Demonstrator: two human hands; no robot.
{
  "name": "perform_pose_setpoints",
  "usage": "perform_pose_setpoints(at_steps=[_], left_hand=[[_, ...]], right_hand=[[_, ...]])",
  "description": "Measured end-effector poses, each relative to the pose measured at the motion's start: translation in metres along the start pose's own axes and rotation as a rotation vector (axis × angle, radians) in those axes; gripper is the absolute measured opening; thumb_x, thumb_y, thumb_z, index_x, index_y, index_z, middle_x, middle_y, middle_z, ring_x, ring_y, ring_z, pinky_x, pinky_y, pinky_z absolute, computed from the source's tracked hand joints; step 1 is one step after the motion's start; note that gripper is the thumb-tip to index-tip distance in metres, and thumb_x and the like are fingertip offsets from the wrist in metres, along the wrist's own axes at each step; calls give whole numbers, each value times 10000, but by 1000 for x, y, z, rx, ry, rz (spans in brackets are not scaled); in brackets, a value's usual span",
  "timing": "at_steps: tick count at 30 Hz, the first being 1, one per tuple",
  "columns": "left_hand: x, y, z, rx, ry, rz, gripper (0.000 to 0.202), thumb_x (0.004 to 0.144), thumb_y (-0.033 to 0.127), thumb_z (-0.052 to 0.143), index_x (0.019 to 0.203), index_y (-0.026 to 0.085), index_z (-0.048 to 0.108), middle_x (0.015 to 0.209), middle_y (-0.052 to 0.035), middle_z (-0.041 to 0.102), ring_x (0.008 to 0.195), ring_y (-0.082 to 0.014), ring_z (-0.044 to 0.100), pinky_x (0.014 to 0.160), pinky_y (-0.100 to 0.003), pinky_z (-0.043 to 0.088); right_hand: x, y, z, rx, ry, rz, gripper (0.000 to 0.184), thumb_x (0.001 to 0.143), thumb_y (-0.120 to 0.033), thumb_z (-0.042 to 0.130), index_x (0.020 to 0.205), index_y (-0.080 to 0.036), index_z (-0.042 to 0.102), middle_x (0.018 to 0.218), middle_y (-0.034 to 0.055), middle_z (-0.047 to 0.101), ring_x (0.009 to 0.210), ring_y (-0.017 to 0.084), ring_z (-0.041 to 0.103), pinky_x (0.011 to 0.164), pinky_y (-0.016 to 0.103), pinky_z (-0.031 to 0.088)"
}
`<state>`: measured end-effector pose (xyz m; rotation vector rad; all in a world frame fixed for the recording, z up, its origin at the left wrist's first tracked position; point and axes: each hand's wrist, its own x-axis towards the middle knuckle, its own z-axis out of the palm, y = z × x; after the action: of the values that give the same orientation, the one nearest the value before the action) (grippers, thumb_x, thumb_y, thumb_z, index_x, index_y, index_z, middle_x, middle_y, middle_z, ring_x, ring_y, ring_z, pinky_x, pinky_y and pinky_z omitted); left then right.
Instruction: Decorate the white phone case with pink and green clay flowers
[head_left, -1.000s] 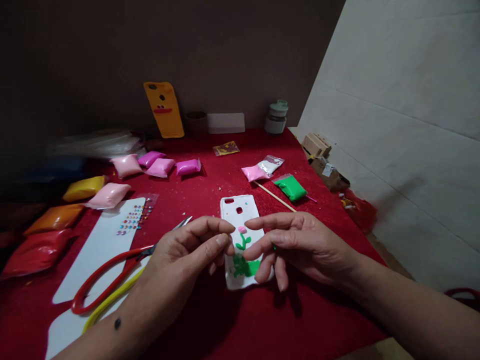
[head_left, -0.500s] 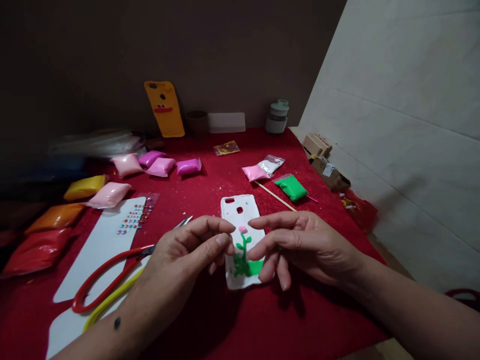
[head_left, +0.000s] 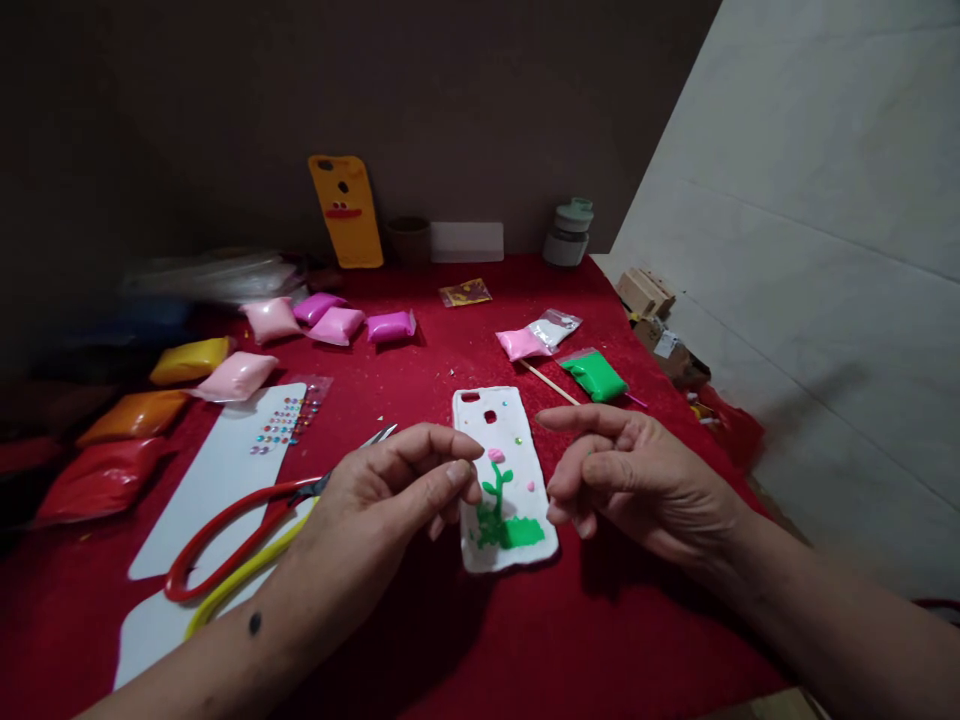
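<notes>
A white phone case (head_left: 517,530) lies flat on the red cloth between my hands. Raised clay decorates it: a pink flower (head_left: 496,455) on a green stem with leaves, green ground, a small pink dab and tiny gems. Over its left edge hovers my left hand (head_left: 405,490), thumb and index tips brought together in a pinch; whatever they hold is too small to make out. My right hand (head_left: 630,470) is off the case's right side. Its index finger points out, while the thumb presses against the curled fingers, with a tiny greenish speck there.
Red-and-yellow-handled scissors (head_left: 225,540) lie on white boards (head_left: 202,480) at left, by a sheet of gems (head_left: 289,420). Clay packets in several colours line the left. A green clay packet (head_left: 596,375), a pink one (head_left: 523,344) and a stick (head_left: 551,382) lie beyond the case.
My right hand has drawn back to the right from over the case, uncovering its right side, and its fingers have curled in. My left hand keeps its pinch. The view has shifted slightly.
</notes>
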<state>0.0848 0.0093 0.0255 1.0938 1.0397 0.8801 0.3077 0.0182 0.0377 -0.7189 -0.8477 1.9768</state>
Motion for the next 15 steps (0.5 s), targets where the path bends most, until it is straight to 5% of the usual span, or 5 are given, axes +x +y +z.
perform_pose_setpoints(at_steps=[7, 15], left_hand=[[0, -2, -1, 17, 7, 11, 175, 819, 365, 698, 947, 247, 675, 726, 26, 687, 612, -78, 537, 564, -178, 423], [1, 1, 2, 28, 10, 24, 165, 818, 362, 697, 919, 233, 679, 701, 28, 672, 583, -70, 518, 539, -171, 413]], right_hand=[[-1, 0, 1, 21, -36, 51, 244, 802, -175, 715, 1044, -145, 710, 835, 109, 773, 662, 199, 746, 515, 196, 581], [-2, 0, 2, -21, -5, -11, 313, 727, -132, 778, 1033, -155, 714, 675, 59, 753, 627, 161, 727, 542, 178, 564]])
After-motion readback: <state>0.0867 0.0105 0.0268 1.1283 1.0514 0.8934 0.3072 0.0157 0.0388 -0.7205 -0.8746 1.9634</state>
